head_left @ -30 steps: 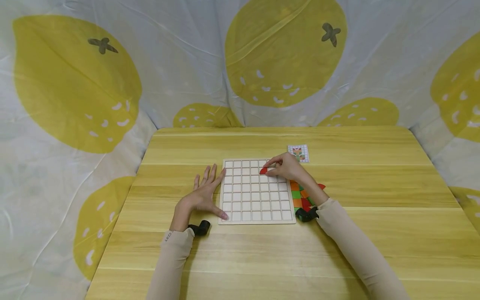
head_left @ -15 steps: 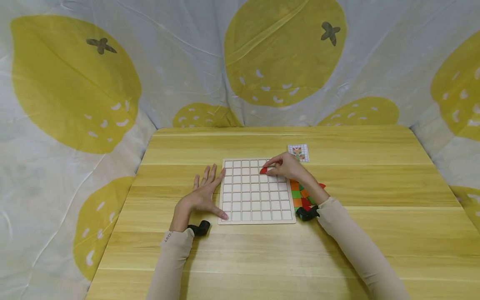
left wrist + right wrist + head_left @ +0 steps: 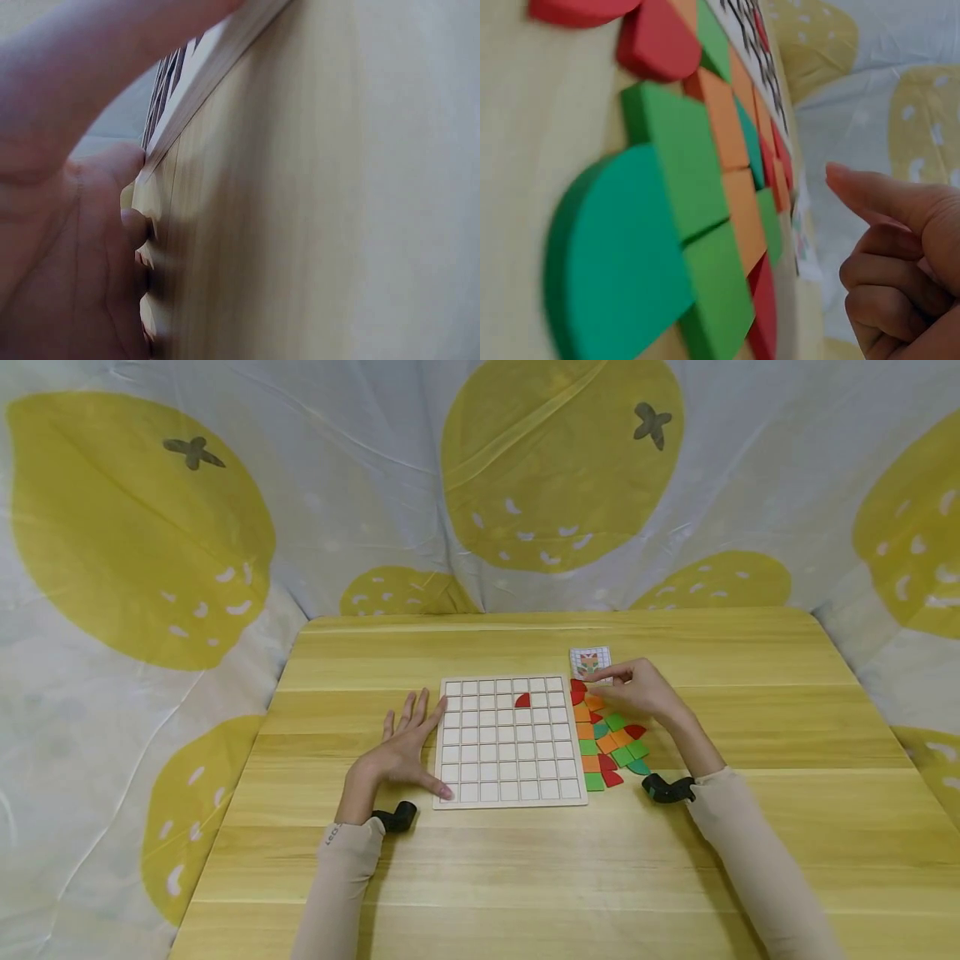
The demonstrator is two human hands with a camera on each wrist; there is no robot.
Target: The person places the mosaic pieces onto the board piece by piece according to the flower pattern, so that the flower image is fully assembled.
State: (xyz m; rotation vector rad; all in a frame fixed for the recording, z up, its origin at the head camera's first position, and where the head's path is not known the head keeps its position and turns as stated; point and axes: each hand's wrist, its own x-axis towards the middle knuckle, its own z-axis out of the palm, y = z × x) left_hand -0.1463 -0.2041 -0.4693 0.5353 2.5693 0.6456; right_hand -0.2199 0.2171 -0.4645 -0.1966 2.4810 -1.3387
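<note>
A square wooden grid board (image 3: 491,752) lies flat, with one red quarter-round piece (image 3: 523,701) in a cell of its second row from the back. My left hand (image 3: 405,752) is spread along the board's left edge, thumb at the near corner and index fingertip higher up the side. Over the back end of the loose coloured pieces (image 3: 617,737) hovers my right hand (image 3: 641,687), its thumb and index finger extended with nothing between them. In the right wrist view the other fingers (image 3: 885,281) are bent toward the palm.
Several green, orange, red and teal pieces lie in a loose cluster along the board's right side. A small printed pattern card (image 3: 590,662) lies behind them, partly overlapped by the right fingers. A lemon-print cloth (image 3: 375,510) hangs behind the wooden table (image 3: 480,877).
My right hand has released the red quarter-round piece in the grid and moved right, over the loose pieces. The left hand stays at the board's edge.
</note>
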